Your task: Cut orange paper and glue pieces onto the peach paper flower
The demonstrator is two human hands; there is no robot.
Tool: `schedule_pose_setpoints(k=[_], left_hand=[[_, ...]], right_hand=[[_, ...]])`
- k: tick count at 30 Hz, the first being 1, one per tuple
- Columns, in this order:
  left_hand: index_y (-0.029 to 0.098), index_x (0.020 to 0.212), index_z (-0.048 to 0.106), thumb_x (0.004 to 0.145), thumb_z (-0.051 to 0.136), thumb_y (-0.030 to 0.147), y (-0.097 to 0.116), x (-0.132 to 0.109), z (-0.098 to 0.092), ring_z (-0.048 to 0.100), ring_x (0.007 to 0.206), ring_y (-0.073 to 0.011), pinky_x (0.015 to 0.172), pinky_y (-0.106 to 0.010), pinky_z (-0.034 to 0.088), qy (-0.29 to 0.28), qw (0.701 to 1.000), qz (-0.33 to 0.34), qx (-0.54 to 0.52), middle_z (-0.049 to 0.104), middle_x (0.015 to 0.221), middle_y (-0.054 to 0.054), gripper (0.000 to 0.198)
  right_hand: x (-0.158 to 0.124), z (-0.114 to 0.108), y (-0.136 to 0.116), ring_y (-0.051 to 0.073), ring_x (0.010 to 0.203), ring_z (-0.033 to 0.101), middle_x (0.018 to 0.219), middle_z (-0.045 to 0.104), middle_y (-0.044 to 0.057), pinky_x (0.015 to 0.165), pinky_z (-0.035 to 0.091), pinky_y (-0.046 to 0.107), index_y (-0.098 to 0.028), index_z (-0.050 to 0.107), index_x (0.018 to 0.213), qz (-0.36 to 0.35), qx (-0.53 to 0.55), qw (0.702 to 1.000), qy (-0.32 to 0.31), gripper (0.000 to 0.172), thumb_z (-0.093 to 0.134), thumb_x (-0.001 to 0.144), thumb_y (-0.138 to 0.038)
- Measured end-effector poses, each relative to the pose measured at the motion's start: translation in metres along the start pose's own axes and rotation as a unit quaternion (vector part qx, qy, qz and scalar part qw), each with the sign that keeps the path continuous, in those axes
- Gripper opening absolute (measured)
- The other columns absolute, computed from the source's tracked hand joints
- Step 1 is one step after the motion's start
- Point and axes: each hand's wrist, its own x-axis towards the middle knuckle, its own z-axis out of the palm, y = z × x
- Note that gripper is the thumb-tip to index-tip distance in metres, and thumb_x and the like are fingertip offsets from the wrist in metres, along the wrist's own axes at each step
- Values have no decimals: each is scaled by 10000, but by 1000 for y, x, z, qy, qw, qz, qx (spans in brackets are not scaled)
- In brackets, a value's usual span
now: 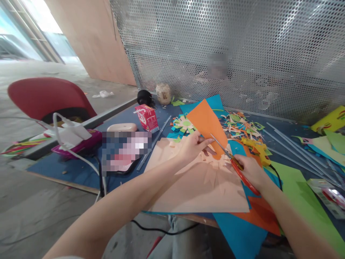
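Note:
An orange sheet of paper (206, 120) is raised over the table, pinched near its lower edge by my left hand (192, 146). My right hand (252, 171) is closed round the red handles of a pair of scissors (239, 175). The blades point up and left, across the lower right part of the orange paper; whether they cut into it is hard to tell. Under both hands lies a stack of peach paper (183, 190), with small peach cuttings on it. A layered green and peach paper flower (185, 123) rests just behind my left hand.
A yellow glue gun (256, 147) and several clear glue sticks (299, 147) lie right. Paper scraps (242, 124) are heaped behind. Left are a pink drink box (147, 118), a pale oval case (122, 127) and a purple power strip (81, 144). Perforated metal (172, 43) stands behind the table.

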Motion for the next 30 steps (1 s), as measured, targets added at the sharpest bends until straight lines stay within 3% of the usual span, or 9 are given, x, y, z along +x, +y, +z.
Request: schedule_pose_setpoints(k=[11,23,27,30], left_hand=[[127,910,467,758,598,319,2,-1,1,676,569,-200,374,-162,457,-18,999,-29,4,686,672,-66,278],[129,935,494,732,621,370,2,-2,1,670,558,-174,376,-167,436,-31,999,-35,15,695,755,-87,340],[134,885,556,701,643,394,5,0,0,661,642,-138,468,-172,468,92,996,7,5,691,866,-86,330],[148,898,581,685,652,405,10,4,-6,652,838,-179,610,-219,520,170,979,36,-108,675,968,-79,341]], right_hand=[[-2,-1,0,135,552,479,592,522,-5,491,320,231,-198,471,644,8,18,1000,-11,297,500,740,-477],[-1,1,1,141,537,493,582,532,-4,493,323,236,-198,485,648,29,34,999,-14,308,497,738,-492],[0,1,1,160,569,522,597,550,13,492,319,235,-203,476,641,19,6,1000,-15,323,483,747,-508],[-1,1,0,169,585,533,618,572,24,500,321,238,-206,485,658,18,-27,999,-28,319,481,752,-511]])
